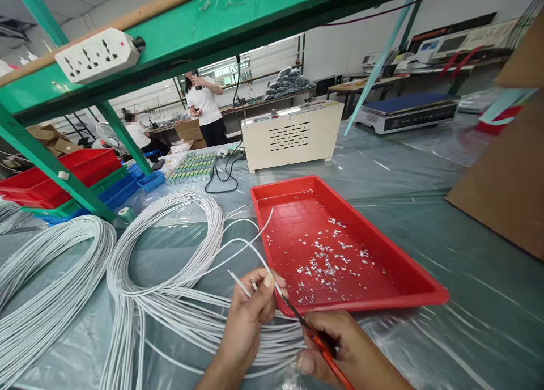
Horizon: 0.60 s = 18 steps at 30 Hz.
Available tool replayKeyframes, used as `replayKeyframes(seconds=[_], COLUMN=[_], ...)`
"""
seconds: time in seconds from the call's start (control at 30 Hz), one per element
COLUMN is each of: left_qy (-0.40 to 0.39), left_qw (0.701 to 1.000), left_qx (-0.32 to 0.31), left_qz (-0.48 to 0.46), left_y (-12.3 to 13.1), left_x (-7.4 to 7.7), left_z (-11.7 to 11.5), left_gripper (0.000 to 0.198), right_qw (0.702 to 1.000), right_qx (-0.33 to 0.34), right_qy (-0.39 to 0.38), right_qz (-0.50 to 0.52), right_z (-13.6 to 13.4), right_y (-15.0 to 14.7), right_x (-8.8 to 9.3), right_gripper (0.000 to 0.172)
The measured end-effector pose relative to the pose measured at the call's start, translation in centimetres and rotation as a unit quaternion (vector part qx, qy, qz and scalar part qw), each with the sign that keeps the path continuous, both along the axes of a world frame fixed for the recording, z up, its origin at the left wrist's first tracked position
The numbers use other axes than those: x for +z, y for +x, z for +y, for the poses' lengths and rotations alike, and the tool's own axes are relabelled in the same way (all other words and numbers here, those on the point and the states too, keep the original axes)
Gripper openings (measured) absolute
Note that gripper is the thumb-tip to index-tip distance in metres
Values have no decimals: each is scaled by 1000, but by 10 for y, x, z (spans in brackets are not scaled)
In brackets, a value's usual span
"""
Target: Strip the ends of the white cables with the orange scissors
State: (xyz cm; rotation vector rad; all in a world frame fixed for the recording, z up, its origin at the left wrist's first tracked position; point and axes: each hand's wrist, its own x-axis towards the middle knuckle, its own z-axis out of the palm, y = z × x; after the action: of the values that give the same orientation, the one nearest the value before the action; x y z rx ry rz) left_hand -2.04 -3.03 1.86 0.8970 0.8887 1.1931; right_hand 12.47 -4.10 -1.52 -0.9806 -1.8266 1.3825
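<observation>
My left hand [255, 305] is closed on several white cables [250, 244], pinching one between thumb and fingers near its end. Other cable ends stick up beside the thumb. In my right hand [335, 344] is a hand tool [325, 353] with orange-red handles and slim dark tips; I cannot tell its exact kind. Those tips point up and left, meeting the pinched cable just right of my left fingers. Both hands are at the near left corner of a red tray [408, 265], where small silvery scraps [325, 259] lie scattered. Behind my left hand lies a large coil of white cable [170, 276].
Another cable coil [55, 288] lies far left, with stacked plastic bins [80, 177] behind. A cream metal box [293, 135] and a scale [408, 111] stand beyond the tray. A green shelf beam [178, 35] crosses overhead; cardboard [505, 191] rises right. Two people are in the background.
</observation>
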Motion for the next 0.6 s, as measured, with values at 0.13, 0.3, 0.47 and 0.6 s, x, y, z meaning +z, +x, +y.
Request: replayKeyframes(seconds=[0.13,0.3,0.47,0.6], left_qy=[-21,-12,73,101], left_qw=[1000,998,980,972], left_qx=[-8,13,100,108], left_qz=[-11,53,157,185], left_y=[-1,4,11,15], left_x=[-1,-2,-1,-4], left_z=[1,-2,-8,-11], left_gripper=[19,21,16,14], right_qw=[990,948,966,969], right_qx=[-52,-90,-149,-197], right_qy=[102,288,206,152], right_qz=[-83,-100,-42,10], right_z=[-3,-5,-1,2], right_y=[-1,1,3,3], right_x=[0,2,7,12], right_gripper=[46,35,16,7])
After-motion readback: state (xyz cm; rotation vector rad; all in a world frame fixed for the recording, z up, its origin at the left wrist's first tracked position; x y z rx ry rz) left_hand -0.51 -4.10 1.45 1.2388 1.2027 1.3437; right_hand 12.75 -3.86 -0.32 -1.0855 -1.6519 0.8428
